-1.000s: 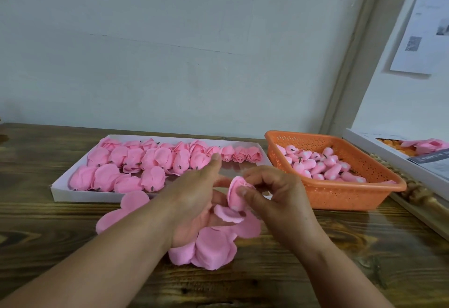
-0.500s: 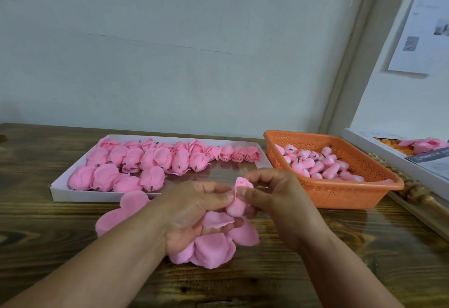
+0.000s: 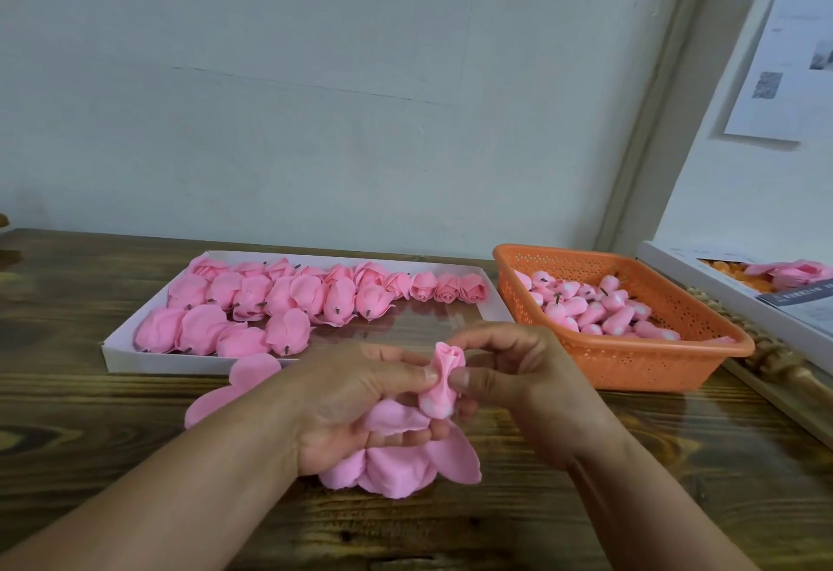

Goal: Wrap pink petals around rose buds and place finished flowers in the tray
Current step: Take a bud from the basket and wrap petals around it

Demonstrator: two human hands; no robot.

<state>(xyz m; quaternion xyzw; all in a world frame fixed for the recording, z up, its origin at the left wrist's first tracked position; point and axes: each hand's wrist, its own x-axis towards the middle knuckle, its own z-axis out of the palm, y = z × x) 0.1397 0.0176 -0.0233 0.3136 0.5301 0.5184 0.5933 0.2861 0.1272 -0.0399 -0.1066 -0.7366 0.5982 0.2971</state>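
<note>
While your left hand (image 3: 360, 394) and right hand (image 3: 518, 372) both pinch the rose bud (image 3: 441, 379) above the table (image 3: 90, 435), loose pink petals (image 3: 401, 467) hang from your left palm. Finished flowers (image 3: 288, 295) fill the white tray (image 3: 135, 356); the orange basket (image 3: 653, 363) sits right.

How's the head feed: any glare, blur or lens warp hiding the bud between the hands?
Head view: soft, even light; the rose bud pinched between both hands reads clearly, only slightly soft. Head view: glossy reflections on the wooden table and on the white tray's bare floor. Head view: wide-angle lens makes the wall corner lean.
</note>
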